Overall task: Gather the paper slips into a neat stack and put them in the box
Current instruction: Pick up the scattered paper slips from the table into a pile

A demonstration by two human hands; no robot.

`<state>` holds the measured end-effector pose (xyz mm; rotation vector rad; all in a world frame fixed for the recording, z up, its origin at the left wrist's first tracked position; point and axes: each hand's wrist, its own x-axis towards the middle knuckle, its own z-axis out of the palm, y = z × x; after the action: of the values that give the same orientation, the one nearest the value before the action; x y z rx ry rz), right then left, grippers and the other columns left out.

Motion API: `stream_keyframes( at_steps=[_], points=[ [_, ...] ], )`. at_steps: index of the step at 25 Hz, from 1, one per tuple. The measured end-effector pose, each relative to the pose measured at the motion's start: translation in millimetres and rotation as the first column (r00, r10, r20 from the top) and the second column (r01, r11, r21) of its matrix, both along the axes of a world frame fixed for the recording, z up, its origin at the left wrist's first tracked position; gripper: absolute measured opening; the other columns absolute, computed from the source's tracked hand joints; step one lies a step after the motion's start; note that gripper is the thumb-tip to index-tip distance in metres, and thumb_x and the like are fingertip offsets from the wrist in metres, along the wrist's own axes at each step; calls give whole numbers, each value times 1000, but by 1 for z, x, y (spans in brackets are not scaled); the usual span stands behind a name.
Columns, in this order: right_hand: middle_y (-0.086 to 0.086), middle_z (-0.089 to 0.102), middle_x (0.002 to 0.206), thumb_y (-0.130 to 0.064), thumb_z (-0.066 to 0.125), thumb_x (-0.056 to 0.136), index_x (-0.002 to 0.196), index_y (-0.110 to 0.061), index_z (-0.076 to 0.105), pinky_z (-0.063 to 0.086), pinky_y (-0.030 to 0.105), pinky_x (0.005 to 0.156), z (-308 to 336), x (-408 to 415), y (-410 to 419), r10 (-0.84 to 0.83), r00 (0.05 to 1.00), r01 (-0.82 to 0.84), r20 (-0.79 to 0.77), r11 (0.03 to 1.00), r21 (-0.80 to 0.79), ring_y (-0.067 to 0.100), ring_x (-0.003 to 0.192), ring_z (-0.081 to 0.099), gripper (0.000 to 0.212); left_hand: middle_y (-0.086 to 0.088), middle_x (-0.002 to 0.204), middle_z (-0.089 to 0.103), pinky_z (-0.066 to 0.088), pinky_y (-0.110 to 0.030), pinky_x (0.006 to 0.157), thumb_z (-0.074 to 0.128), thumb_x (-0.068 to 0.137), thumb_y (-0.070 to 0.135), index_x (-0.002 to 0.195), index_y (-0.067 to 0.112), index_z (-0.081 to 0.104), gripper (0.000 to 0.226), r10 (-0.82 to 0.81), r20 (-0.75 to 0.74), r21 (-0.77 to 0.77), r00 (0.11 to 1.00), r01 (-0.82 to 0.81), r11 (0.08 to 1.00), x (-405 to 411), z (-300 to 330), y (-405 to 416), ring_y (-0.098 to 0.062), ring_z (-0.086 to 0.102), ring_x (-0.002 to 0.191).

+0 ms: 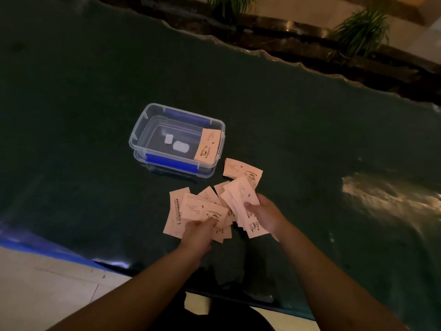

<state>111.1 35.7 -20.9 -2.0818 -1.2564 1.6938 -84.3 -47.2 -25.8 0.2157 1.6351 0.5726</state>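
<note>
Head view looks down on pink paper slips (188, 211) printed with a coffee-cup mark, scattered in a loose overlapping heap on the near middle of the tabletop (71, 115). The left hand (198, 231) rests at the near edge of that heap, its fingers curled and pinching the top slip by its printed end. The right hand (262, 212), just beside it, is closed around a fanned bundle of slips (241, 199), thumb pressed on top and the lower ends splaying out below the palm. One more slip (242, 169) lies flat by itself just beyond the bundle. Just past the heap sits a clear plastic box (143, 130) with blue latches, lid off; a single slip (208, 145) leans inside against its right end, and two small white labels show on its floor. The tabletop is dark green and glossy with a wavy far rim, catching a pale reflection at the right. Beyond it stand potted plants (360, 29) along a dark ledge, and light floor tiles (47, 283) show at lower left.
</note>
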Motion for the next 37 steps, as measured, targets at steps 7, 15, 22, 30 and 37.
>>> stream_keyframes(
  at_steps=[7,15,22,30,37],
  points=[
    [-2,68,135,-32,64,103,148,-27,57,54,36,83,4,-47,8,195,980,-196,-29,981,-17,19,114,67,46,-10,115,72,57,-40,79,56,100,28,133,13,59,36,141,-10,7,990,-141,990,-19,0,3,-27,68,100],
    [1,66,133,-42,69,97,143,-22,60,52,25,65,-2,-84,7,347,924,-354,161,935,18,10,93,65,50,-5,104,73,46,-29,60,54,98,24,134,7,64,41,16,-51,47,999,-13,999,-19,2,11,-18,67,84],
    [3,64,136,-36,79,92,118,-32,57,50,25,67,-5,-92,-11,185,976,-191,116,981,39,9,90,65,34,-6,120,71,55,-28,59,54,103,40,144,20,52,45,-61,-118,76,991,71,995,-6,11,15,-19,73,90],
    [2,64,145,-32,83,87,130,-31,59,52,30,71,-2,-91,-12,44,999,-44,-14,998,-49,9,91,63,49,-1,120,67,54,-29,63,50,106,40,148,25,50,45,-131,-162,119,978,152,981,1,9,10,-17,69,94],
    [3,63,152,-25,77,94,145,-24,62,49,43,91,3,-59,-8,-138,982,123,-126,985,-118,29,131,62,53,9,104,64,49,-24,56,56,102,36,147,26,51,46,-214,-135,93,968,227,969,11,10,17,-8,64,84]
  ],
)
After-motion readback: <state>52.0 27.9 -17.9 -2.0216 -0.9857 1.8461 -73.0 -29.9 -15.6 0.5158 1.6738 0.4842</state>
